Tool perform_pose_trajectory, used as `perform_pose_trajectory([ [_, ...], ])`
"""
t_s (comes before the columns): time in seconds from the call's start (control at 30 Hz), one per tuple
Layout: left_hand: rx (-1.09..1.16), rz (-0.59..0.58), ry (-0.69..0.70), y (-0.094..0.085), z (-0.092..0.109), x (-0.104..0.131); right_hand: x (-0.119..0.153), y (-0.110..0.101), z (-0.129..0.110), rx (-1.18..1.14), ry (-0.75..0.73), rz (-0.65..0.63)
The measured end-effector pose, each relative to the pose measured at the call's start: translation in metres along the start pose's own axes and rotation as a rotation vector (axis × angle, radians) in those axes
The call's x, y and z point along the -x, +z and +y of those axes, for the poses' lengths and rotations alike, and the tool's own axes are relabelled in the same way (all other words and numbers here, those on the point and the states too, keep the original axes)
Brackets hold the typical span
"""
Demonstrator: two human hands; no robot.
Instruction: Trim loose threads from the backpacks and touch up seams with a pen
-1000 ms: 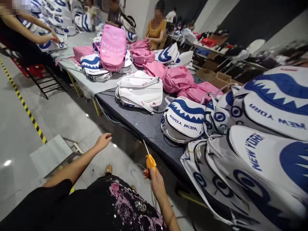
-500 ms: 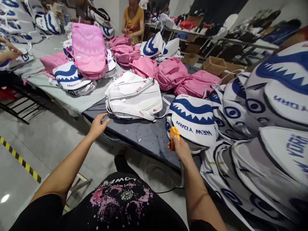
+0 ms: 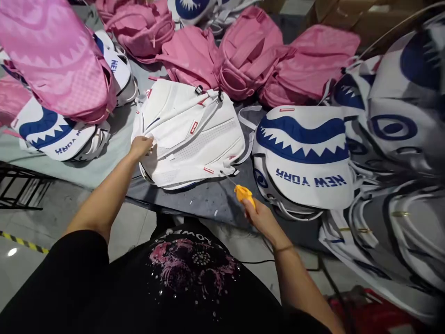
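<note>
Gripping white, red-tagged backpack (image 3: 208, 144), left hand (image 3: 141, 147); clasping yellow-handled tool (image 3: 244, 193), right hand (image 3: 260, 215)

pink backpacks (image 3: 250, 55): table (image 3: 174, 200), far side | cardboard boxes (image 3: 342, 21): upper right | yellow-black tape (image 3: 24, 242): floor (image 3: 135, 225), lower left

Left hand (image 3: 141, 146) now on white backpack (image 3: 187, 144).

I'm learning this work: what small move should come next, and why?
Perhaps steady the soft white backpack with the left hand: that hand touches its left side, and the orange-handled tool in the right hand points its thin metal tip toward the lower strap end.
</note>
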State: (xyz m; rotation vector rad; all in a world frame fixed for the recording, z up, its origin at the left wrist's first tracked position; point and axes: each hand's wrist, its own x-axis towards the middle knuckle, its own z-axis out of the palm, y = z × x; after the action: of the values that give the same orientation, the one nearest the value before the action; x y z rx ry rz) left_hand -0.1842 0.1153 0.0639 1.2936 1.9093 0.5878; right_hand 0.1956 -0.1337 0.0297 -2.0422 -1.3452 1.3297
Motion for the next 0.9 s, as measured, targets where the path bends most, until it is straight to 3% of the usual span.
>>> perform_pose_trajectory([
  [0.07,0.123,-0.130,-0.127,0.004,0.009,-0.016,0.019,0.024,0.000,-0.084,0.050,-0.049],
  [0.13,0.320,-0.346,-0.275,0.007,0.014,-0.027,0.034,0.058,-0.010,-0.167,0.066,-0.086],
  [0.23,0.523,-0.717,-0.518,0.006,0.016,-0.036,0.044,0.122,-0.036,-0.239,0.079,-0.060],
  [0.3,0.556,-0.892,-0.605,0.004,0.014,-0.040,0.044,0.166,-0.051,-0.233,0.098,-0.011],
  [0.43,0.741,-1.043,-0.621,0.006,0.009,-0.043,0.046,0.241,-0.063,-0.164,0.212,0.158],
  [0.53,0.871,-1.088,-0.587,0.016,0.006,-0.038,0.054,0.280,-0.061,-0.132,0.288,0.239],
  [0.67,0.923,-1.164,-0.627,0.031,0.003,-0.028,0.059,0.301,-0.064,-0.125,0.434,0.362],
  [0.8,0.958,-1.203,-0.658,0.041,0.002,-0.020,0.045,0.296,-0.070,-0.173,0.291,0.452],
  [0.9,0.972,-1.187,-0.652,0.043,0.000,-0.016,0.033,0.290,-0.071,-0.070,0.376,0.467],
])
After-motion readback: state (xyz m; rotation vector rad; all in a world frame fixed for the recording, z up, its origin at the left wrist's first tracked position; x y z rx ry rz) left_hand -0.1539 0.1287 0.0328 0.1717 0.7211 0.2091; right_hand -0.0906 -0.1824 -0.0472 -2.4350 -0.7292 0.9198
